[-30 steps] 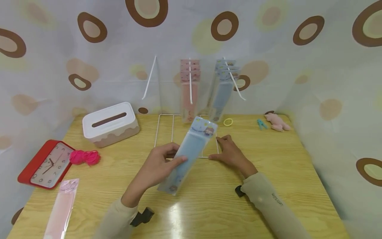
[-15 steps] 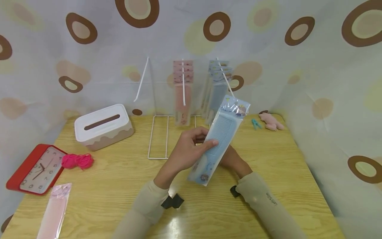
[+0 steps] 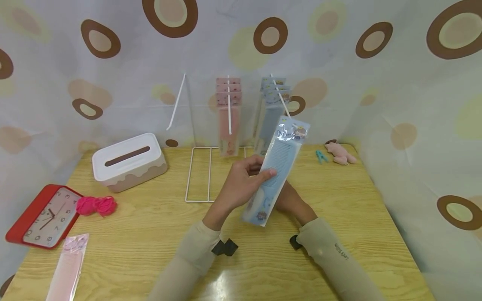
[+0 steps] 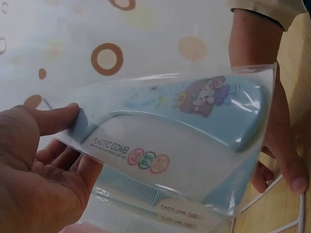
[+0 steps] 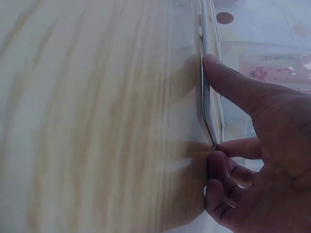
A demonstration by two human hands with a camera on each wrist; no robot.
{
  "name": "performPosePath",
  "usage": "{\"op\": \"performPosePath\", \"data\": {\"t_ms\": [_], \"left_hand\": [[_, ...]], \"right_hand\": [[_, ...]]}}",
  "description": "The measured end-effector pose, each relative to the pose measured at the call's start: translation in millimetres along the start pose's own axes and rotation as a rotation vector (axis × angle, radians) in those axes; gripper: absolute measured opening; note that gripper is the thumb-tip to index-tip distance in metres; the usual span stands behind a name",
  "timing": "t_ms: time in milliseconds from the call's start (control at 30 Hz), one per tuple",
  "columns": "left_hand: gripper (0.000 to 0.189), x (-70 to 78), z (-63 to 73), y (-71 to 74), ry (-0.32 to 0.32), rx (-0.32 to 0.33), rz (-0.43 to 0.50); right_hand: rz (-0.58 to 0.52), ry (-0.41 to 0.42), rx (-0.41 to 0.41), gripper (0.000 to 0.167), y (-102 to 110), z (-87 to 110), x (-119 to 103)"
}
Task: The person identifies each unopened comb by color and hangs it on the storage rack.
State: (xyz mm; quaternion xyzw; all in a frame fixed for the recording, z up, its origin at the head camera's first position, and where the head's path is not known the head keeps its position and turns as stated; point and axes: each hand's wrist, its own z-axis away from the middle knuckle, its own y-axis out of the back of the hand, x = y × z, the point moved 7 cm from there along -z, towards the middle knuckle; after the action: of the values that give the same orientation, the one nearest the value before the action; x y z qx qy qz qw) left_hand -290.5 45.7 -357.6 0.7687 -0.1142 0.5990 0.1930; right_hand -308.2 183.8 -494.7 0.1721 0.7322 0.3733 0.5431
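Observation:
Between its thumb and fingers, my left hand [image 3: 241, 182] pinches a light blue plastic comb [image 3: 279, 161] in a clear packet. The packet tilts, its header card up at the front end of the right hook [image 3: 281, 99]; whether the hook enters the card's hole cannot be told. My right hand [image 5: 277, 141] holds the front corner of the white wire rack's base [image 5: 206, 92] down at the table. In the head view the packet partly hides this hand. Several blue comb packets [image 3: 268, 121] hang on the right hook, pink comb packets [image 3: 229, 121] on the middle hook.
The left hook [image 3: 176, 102] carries nothing. At left are a white tissue box [image 3: 129, 167], a red clock [image 3: 47, 217], pink yarn [image 3: 96, 205] and a packaged pink comb [image 3: 67, 267]. A teal clip [image 3: 321, 156] and pink plush toy [image 3: 340, 154] lie at right.
My left hand has carried the blue comb packet up and rightward to the right hook's front end. The right hand stays at the rack's base corner. The head view has shifted slightly.

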Motion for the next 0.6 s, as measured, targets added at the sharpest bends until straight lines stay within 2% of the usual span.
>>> {"op": "performPosePath", "data": {"t_ms": [100, 200, 300, 433, 600], "left_hand": [[0.020, -7.8, -9.0, 2.5, -0.008, 0.032, -0.021], [0.024, -16.6, -20.1, 6.7, -0.015, 0.064, -0.029], [0.026, -25.1, -32.6, 9.9, -0.007, 0.100, -0.031], [0.025, -34.8, -49.0, 12.0, 0.016, 0.156, -0.033], [0.023, -43.2, -65.8, 11.1, 0.006, 0.195, 0.001]], "right_hand": [[0.010, -0.017, 0.008, 0.043, 0, -3.3, 2], [0.072, -0.053, -0.022, 0.059, -1, -4.4, 3], [0.094, -0.154, -0.073, 0.072, -5, -1.5, 8], [0.097, -0.270, -0.113, 0.081, -8, 2.1, 14], [0.112, -0.263, -0.105, 0.083, -7, 0.9, 13]]}}
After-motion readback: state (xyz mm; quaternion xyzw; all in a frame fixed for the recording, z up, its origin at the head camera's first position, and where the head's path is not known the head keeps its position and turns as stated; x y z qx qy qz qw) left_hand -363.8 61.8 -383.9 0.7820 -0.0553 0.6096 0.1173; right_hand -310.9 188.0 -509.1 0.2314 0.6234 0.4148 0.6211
